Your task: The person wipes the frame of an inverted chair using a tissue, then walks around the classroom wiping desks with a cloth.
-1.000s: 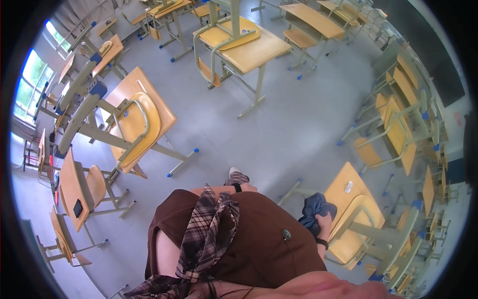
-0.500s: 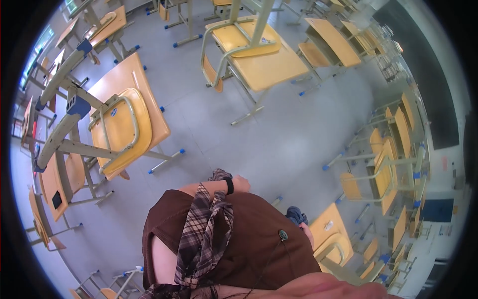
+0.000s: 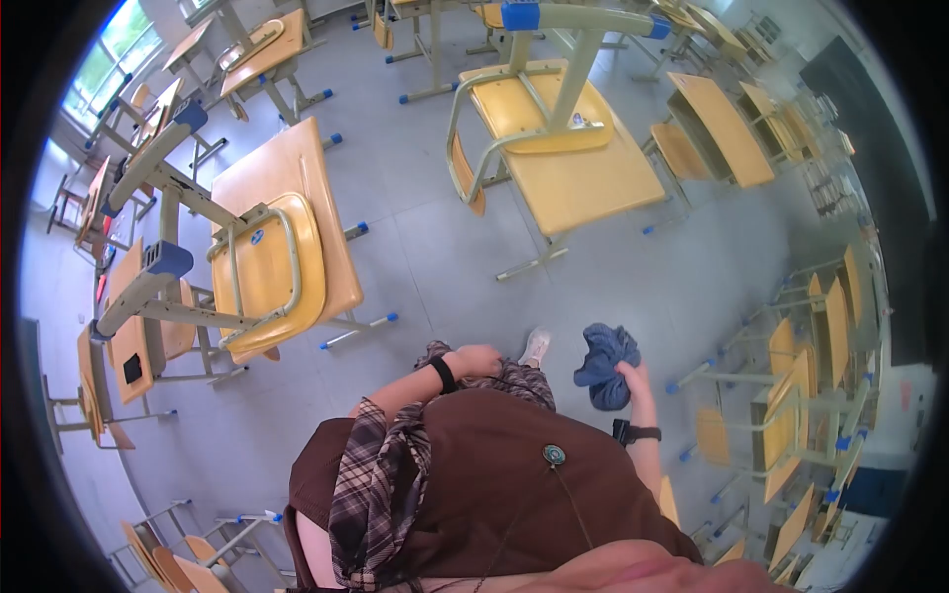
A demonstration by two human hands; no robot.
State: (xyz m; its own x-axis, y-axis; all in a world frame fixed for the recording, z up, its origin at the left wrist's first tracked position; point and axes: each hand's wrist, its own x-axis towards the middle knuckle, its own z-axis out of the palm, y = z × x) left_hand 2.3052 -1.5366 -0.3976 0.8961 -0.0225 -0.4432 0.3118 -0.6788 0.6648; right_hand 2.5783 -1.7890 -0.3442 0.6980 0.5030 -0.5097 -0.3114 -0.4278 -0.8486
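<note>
My right hand (image 3: 630, 377) grips a crumpled blue cloth (image 3: 604, 366), which hangs out in front of me above the floor. A dark band with a small black device (image 3: 623, 432) is around that wrist. In front of my waist, my left hand (image 3: 478, 360) is curled closed close to the plaid fabric (image 3: 524, 382) over my legs. Its inner side is turned from view, so I cannot see whether it holds anything. A black band (image 3: 443, 374) circles the left wrist. One white shoe (image 3: 536, 346) shows beyond the hand.
A desk with an upturned chair (image 3: 267, 272) stands at left, another desk with an upturned chair (image 3: 583, 183) ahead. More desks and chairs (image 3: 781, 395) line the right side, before a blackboard (image 3: 870, 138). Grey floor (image 3: 435, 237) lies between the desks.
My right hand has come forward and upward from beside my body, bringing the blue cloth fully into view. The whole view has shifted slightly, and a white shoe now shows.
</note>
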